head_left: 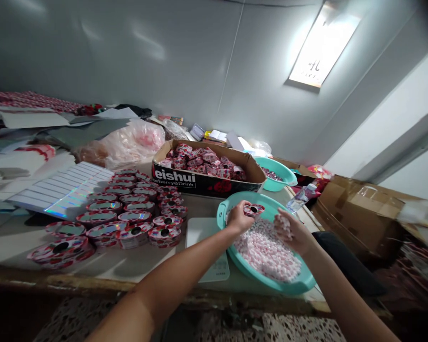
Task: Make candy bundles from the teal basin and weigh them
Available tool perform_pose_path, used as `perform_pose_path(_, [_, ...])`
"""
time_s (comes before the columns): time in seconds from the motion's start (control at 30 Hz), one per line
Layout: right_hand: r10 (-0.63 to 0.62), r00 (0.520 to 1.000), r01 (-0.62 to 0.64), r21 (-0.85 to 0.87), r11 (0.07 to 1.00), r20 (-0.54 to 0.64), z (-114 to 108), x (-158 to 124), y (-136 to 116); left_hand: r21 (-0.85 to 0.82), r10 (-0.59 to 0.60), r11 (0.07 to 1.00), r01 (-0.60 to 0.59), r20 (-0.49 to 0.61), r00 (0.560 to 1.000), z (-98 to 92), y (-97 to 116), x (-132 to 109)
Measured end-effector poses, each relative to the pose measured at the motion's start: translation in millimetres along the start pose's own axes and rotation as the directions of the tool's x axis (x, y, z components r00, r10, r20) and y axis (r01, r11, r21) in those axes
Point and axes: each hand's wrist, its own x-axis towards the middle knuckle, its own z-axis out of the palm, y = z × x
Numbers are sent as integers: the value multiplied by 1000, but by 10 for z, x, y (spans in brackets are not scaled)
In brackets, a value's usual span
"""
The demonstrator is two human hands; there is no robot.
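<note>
Pinching container (254,209) in left hand (240,216), seemingly clutching pale pieces (286,228) in right hand (296,235). Well along, judging by container rows (133,217), with plenty left in basin (292,287).

The candies (267,254) are white and pale pink, their basin (271,205) plain turquoise. Oval containers (164,241) carry red, pink and white print, some with black centres, others silvery-topped. The drink carton (214,188) is black, white-lettered; the sheet (64,187) white, dark-striped, rainbow-glinting.
</note>
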Motion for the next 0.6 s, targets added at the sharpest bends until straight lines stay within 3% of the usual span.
perform_pose_path(0.13, [-14,999,2,239,971,49,54,345,-219,87,13,996,-20,75,997,-30,52,-42])
perform_pose_path(0.27, [-50,998,59,339,939,-37,201,590,-154,180,64,980,-85,122,991,-43,68,-80])
perform_pose_path(0.43, [-73,983,122,301,946,-168,272,682,53,229,96,964,-132,161,982,-25,39,-75])
perform_pose_path(0.6, [-88,965,146,227,963,-249,325,675,107,221,104,964,-149,204,973,-11,25,-69])
